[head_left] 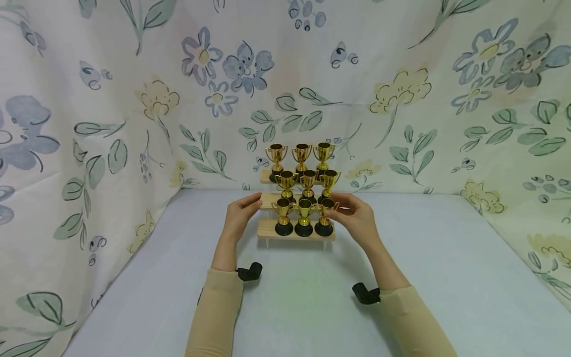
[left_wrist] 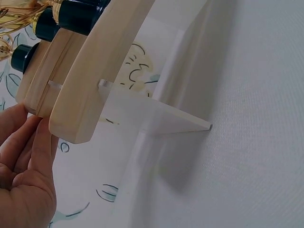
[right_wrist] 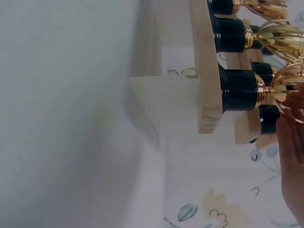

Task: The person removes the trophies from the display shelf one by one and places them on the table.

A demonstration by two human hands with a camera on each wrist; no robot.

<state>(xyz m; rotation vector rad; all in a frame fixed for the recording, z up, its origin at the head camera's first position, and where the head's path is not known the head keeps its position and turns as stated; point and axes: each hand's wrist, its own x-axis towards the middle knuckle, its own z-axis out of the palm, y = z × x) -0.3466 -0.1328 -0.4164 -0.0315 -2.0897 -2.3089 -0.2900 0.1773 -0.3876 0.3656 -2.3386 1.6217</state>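
A three-tier wooden display stand [head_left: 273,229] on pale upright supports carries small gold trophies [head_left: 305,210] with black bases, three on each tier. At the left end of the middle board, my left hand [head_left: 239,216] pinches the wood between thumb and fingers; the left wrist view shows the fingers [left_wrist: 40,142] against its end. My right hand [head_left: 357,218] is at the right end, its thumb and fingers about the cup of the front right trophy [head_left: 324,225]. That trophy's base [right_wrist: 240,90] stands upright on the front board. Part of the right hand is cut off in its wrist view.
The stand is on a white-covered table [head_left: 294,307], close before a floral cloth backdrop [head_left: 312,99] that also runs along both sides. A black wrist mount [head_left: 251,271] sits on the left arm and another [head_left: 367,293] on the right.
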